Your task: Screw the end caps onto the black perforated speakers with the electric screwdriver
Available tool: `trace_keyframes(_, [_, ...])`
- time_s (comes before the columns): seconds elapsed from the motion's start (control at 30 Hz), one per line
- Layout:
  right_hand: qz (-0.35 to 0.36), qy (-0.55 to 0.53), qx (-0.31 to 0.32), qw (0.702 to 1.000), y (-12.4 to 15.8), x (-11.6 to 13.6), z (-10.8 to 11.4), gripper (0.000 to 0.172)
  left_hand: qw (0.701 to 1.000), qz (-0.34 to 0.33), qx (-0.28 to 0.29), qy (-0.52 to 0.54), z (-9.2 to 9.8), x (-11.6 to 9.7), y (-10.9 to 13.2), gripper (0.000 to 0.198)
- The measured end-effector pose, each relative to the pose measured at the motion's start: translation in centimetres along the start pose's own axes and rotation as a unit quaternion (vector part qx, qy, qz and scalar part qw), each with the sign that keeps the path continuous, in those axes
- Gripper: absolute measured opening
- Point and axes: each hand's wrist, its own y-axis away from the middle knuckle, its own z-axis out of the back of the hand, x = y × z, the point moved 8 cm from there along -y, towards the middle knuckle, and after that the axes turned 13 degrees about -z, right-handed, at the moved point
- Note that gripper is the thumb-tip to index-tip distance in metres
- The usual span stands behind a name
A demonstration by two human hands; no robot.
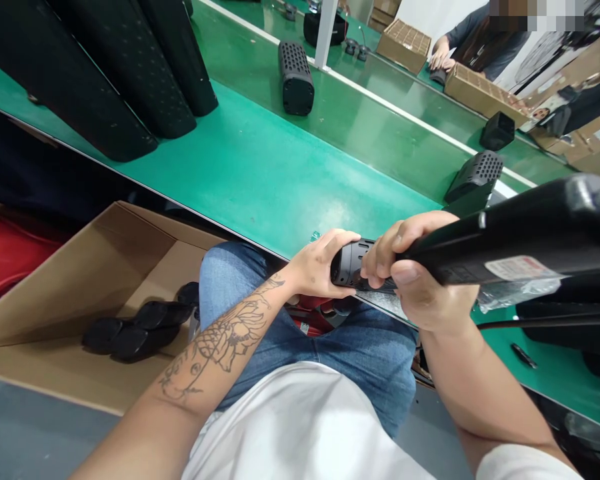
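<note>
Near the bench's front edge, above my lap, my left hand [325, 265] is wrapped around a black slotted housing [349, 262], thumb below and fingers above. My right hand [427, 277] grips the near end of a long black tool [520, 233] with a white-and-red label, which looks like an electric screwdriver. Its tip is hidden behind my fingers, and those fingers overlap the housing's right side. Whether the tool touches the housing, I cannot tell. Clear plastic film [520, 293] hangs below the tool.
Tall black cases [130, 73] stand at the left on the green bench [260, 180]. Black perforated housings [297, 80] sit farther back. On my left, a cardboard box [145, 267] holds several black parts [150, 327]. A black cable [510, 325] runs right. Across the bench, another person's hands [440, 57] touch a dark part.
</note>
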Motion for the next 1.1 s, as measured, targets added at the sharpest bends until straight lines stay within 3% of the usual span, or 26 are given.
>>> trace_keyframes(0.13, [0.007, -0.010, 0.015, 1.000, 0.6, 1.4, -0.5, 0.015, 0.999, -0.016, -0.007, -0.035, 0.3, -0.5, 0.3, 0.111])
trace_keyframes(0.23, [0.043, -0.027, -0.034, 0.998, 1.7, 4.1, 1.7, 0.031, 0.991, -0.025, -0.046, -0.120, 0.1, -2.0, 1.4, 0.116])
trace_keyframes(0.3, [0.087, -0.018, -0.115, 0.989, 2.5, 5.9, 5.3, 0.036, 0.977, 0.003, -0.094, -0.190, -0.3, -3.5, 3.2, 0.120])
trace_keyframes(0.37, [0.125, 0.019, -0.241, 0.962, 3.3, 7.1, 10.3, 0.026, 0.965, 0.037, -0.140, -0.217, -1.3, -5.4, 5.5, 0.122])
trace_keyframes(0.47, [0.129, 0.118, -0.455, 0.873, 4.8, 6.7, 18.4, 0.008, 0.967, 0.003, -0.164, -0.193, -4.0, -9.0, 8.1, 0.105])
trace_keyframes(0.53, [0.117, 0.161, -0.519, 0.831, 5.2, 5.5, 22.3, 0.008, 0.976, -0.038, -0.139, -0.162, -5.8, -11.0, 8.4, 0.086])
trace_keyframes(0.63, [0.103, 0.160, -0.535, 0.823, 5.6, 3.1, 25.9, 0.010, 0.983, -0.147, -0.038, -0.107, -7.9, -13.2, 5.6, 0.053])
trace_keyframes(0.73, [0.085, 0.148, -0.529, 0.831, 6.1, 1.7, 27.0, 0.013, 0.960, -0.243, 0.056, -0.128, -7.5, -13.6, 0.1, 0.043])
trace_keyframes(0.83, [0.079, 0.134, -0.524, 0.838, 6.5, 2.0, 26.3, 0.010, 0.933, -0.262, 0.196, -0.148, -6.7, -11.1, -5.9, 0.070])
trace_keyframes(0.9, [0.083, 0.123, -0.526, 0.837, 6.9, 3.0, 25.2, 0.010, 0.921, -0.255, 0.265, -0.130, -6.0, -9.2, -8.6, 0.082])
trace_keyframes(1.0, [0.097, 0.100, -0.524, 0.840, 8.0, 5.3, 23.2, 0.012, 0.906, -0.228, 0.323, -0.153, -5.7, -7.3, -10.2, 0.095])
trace_keyframes(1.1, [0.099, 0.051, -0.459, 0.881, 9.2, 7.1, 21.3, 0.023, 0.895, -0.160, 0.326, -0.260, -5.9, -6.7, -10.1, 0.093])
